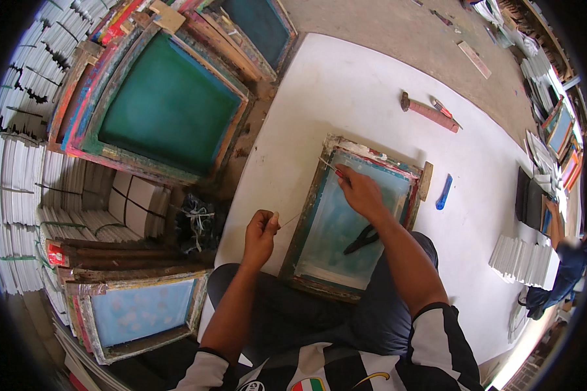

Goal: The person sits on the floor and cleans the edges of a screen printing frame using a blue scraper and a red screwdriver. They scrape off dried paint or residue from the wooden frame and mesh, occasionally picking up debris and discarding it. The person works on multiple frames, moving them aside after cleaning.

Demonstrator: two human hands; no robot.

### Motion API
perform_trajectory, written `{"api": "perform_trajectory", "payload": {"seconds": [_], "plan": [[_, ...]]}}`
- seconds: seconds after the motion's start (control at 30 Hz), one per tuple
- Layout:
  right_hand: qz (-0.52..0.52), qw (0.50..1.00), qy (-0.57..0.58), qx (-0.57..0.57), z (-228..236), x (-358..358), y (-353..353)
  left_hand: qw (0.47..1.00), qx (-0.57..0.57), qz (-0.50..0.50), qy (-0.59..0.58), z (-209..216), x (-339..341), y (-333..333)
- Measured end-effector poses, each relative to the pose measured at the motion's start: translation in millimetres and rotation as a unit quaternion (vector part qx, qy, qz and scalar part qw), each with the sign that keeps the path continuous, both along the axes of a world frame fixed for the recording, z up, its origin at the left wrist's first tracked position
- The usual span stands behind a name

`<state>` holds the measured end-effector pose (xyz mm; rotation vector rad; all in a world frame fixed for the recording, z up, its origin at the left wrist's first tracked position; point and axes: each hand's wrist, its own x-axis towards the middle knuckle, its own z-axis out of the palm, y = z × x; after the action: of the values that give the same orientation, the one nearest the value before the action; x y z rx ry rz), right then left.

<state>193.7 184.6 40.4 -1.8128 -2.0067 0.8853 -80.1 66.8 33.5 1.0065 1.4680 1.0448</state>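
Note:
A screen-printing frame (292, 242) with pale blue mesh lies on the white sheet in front of me, its near end between my legs. My right hand (364, 193) is over the mesh near the far left corner, closed on a slim metal tool with a red handle (338, 173); its thin tip reaches the frame's left edge. Left of the frame, my left hand (261, 236) is closed in a pinch on a thin strand (289, 221) that stretches toward the frame's left side. A dark tool (361, 242) rests on the mesh, partly hidden by my right forearm.
A blue box cutter (444, 192), a reddish hammer-like tool (430, 114) and a red-and-white cutter (442, 107) lie on the white sheet (346, 85). Frames with green mesh (169, 107) and blue mesh (143, 311) stand left, beside paper stacks (19, 169). Another person (557, 274) is far right.

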Motion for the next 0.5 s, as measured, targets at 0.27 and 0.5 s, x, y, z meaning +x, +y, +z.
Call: {"api": "perform_trajectory", "payload": {"seconds": [0.27, 0.5], "plan": [[0.066, 0.986, -0.152, -0.026, 25, -5, -14, 0.964, -0.067, -0.074, 0.247, -17, 6, 57], [0.042, 0.988, -0.143, -0.027, 8, -14, -16, 0.948, -0.055, -0.164, 0.267, -39, 43, 76]]}}
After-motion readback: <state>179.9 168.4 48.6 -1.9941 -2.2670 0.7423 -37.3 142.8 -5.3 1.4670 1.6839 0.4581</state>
